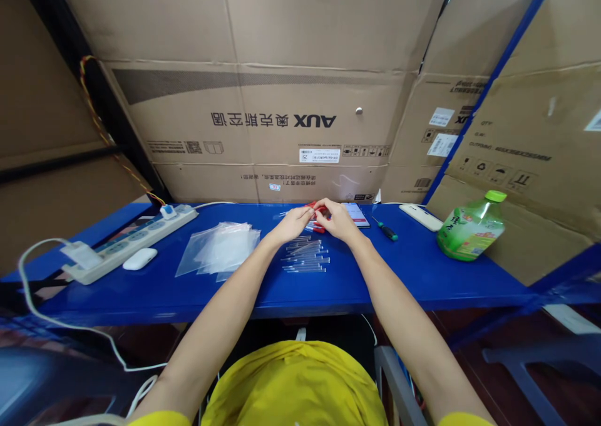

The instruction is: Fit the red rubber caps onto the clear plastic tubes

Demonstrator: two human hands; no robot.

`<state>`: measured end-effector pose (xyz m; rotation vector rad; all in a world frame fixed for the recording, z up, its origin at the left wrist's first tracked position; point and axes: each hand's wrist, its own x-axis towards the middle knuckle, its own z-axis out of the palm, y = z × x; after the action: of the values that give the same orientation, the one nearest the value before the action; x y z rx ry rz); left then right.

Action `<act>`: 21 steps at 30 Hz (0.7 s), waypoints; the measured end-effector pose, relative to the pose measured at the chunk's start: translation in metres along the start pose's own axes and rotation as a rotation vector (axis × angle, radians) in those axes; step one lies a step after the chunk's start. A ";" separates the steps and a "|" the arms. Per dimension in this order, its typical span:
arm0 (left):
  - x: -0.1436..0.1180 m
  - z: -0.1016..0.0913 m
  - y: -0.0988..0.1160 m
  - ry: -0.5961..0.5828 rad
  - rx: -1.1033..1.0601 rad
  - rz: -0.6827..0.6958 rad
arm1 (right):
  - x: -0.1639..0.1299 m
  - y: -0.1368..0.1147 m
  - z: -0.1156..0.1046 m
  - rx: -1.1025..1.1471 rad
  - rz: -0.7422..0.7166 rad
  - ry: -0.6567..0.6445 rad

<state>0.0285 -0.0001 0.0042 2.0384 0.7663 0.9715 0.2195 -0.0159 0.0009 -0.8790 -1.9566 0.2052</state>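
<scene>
My left hand [295,223] and my right hand [337,218] meet at the far middle of the blue table. Their fingers are bent together over a group of small red pieces [319,228], some with thin pale shafts. Both hands are closed, fingertips nearly touching; what exactly they grip is too small and partly covered. Just nearer to me lies a loose row of thin clear tubes or rods [305,255]. A stack of clear plastic bags [225,247] is left of my left hand. Beyond my right hand rests a phone [357,215] with its screen lit.
A small screwdriver [387,231] with a dark and green handle lies to the right. Farther right are a white flat device [421,217] and a green bottle [472,227]. On the left sit a power strip [136,241] and a white earbud case [139,259]. Cardboard [263,94] stands behind.
</scene>
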 end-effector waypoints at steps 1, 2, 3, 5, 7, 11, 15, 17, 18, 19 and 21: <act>0.001 0.001 -0.002 -0.007 -0.053 -0.018 | 0.000 0.000 0.000 0.023 -0.003 -0.005; 0.001 0.002 -0.003 -0.016 -0.104 -0.035 | 0.000 0.001 0.001 0.042 -0.009 -0.005; 0.002 0.003 -0.004 -0.023 -0.151 -0.049 | 0.000 0.001 0.001 0.058 -0.014 -0.006; 0.003 0.004 -0.003 -0.026 -0.211 -0.071 | 0.001 0.001 0.001 0.065 -0.024 -0.003; 0.003 0.003 -0.001 -0.012 -0.228 -0.093 | 0.001 0.002 0.002 0.044 -0.033 0.007; 0.001 0.000 0.007 -0.002 -0.266 -0.145 | 0.001 -0.001 0.002 -0.046 -0.060 0.035; -0.001 0.000 0.014 -0.019 -0.329 -0.188 | 0.000 -0.004 0.003 -0.157 -0.064 0.036; -0.002 0.001 0.017 -0.022 -0.356 -0.216 | 0.000 -0.005 0.004 -0.206 -0.067 0.026; -0.002 0.001 0.018 -0.026 -0.371 -0.235 | 0.000 -0.005 0.004 -0.225 -0.068 0.022; -0.002 0.001 0.019 -0.031 -0.387 -0.254 | 0.000 -0.005 0.004 -0.239 -0.068 0.019; -0.003 0.000 0.020 -0.043 -0.420 -0.287 | 0.000 -0.006 0.004 -0.259 -0.068 0.018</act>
<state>0.0311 -0.0133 0.0192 1.5350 0.7354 0.8379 0.2136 -0.0190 0.0017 -0.9742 -2.0214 -0.0979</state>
